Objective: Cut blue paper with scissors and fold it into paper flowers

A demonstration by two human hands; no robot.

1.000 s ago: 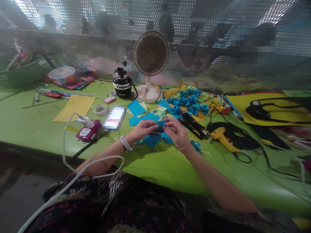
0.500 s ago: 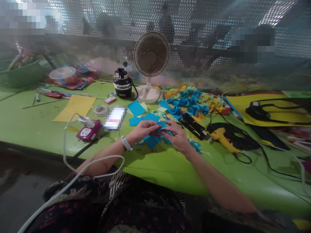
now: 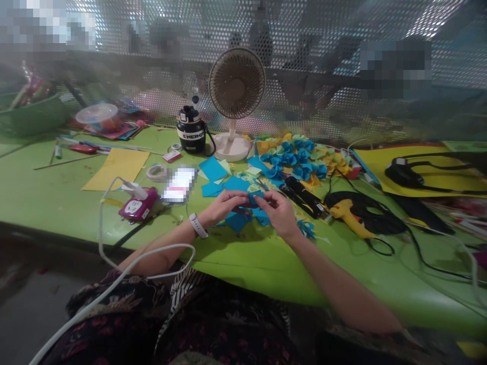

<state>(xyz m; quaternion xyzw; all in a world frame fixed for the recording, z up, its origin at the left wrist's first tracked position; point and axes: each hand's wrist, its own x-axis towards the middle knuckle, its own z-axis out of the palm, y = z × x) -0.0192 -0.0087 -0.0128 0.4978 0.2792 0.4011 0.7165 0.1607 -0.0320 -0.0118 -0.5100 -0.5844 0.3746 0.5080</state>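
Between my two hands is a small piece of blue paper (image 3: 255,196), bent at its edges. My left hand (image 3: 230,203), with a white watch (image 3: 198,226) on the wrist, is closed on its left side. On the other side, my right hand (image 3: 279,210) pinches it between thumb and fingers. Beneath and around the hands lie blue paper squares (image 3: 238,221) and small blue scraps. Just beyond them are more blue sheets (image 3: 213,170) and a heap of folded blue paper flowers (image 3: 292,157) mixed with yellow and green ones.
A desk fan (image 3: 236,86) and a black bottle (image 3: 190,131) stand at the back. On the left are a phone (image 3: 179,185), tape roll (image 3: 156,173), purple power socket (image 3: 139,205) and white cable (image 3: 125,266). A yellow glue gun (image 3: 352,218) lies to the right, near a black tool (image 3: 304,196).
The blue paper, flatter before, is now bent up between my fingers. My right fingertips have come down and drawn closer together; my left hand has barely moved.
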